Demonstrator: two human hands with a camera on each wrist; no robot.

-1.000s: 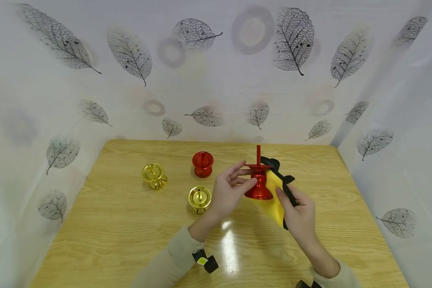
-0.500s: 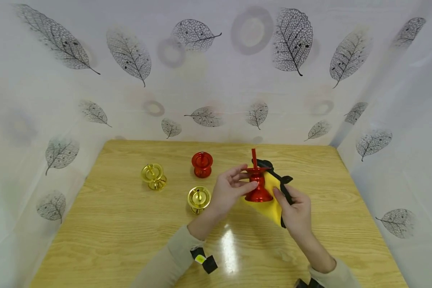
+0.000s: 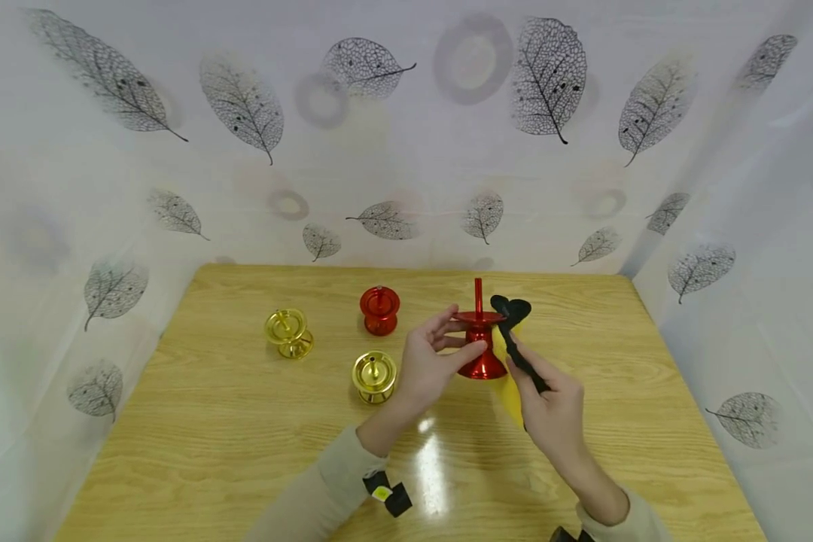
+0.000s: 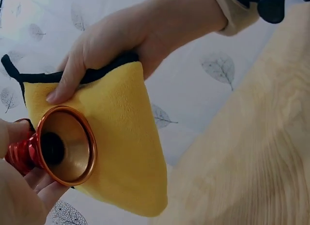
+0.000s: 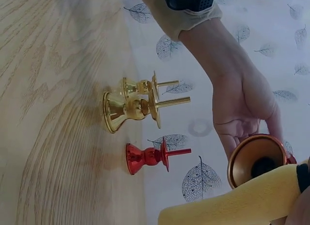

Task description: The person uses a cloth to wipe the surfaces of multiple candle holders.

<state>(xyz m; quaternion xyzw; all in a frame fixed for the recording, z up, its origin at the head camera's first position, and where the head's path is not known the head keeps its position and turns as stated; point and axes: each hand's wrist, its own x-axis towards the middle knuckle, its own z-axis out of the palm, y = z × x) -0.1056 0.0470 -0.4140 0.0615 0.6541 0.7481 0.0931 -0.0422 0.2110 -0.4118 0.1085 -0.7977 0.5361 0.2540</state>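
Note:
My left hand grips a shiny red candle holder by its waist, holding it upright above the table with the spike pointing up. In the left wrist view the hollow underside of its base faces the camera. A yellow cloth with black edging is pinched along its border by my right hand. The cloth hangs close against the right side of the candle holder, and its black trim stands up beside the dish. From the right wrist side, the cloth overlaps part of the base.
A second red candle holder stands toward the back of the wooden table. Two gold candle holders stand left of my hands, one nearer and one farther left. A leaf-patterned curtain surrounds the table.
The cloth has shifted and turned more edge-on, showing less yellow behind the candle holder. The held candle holder has moved slightly left; its spike tilted briefly and is upright again. The standing holders stay put.

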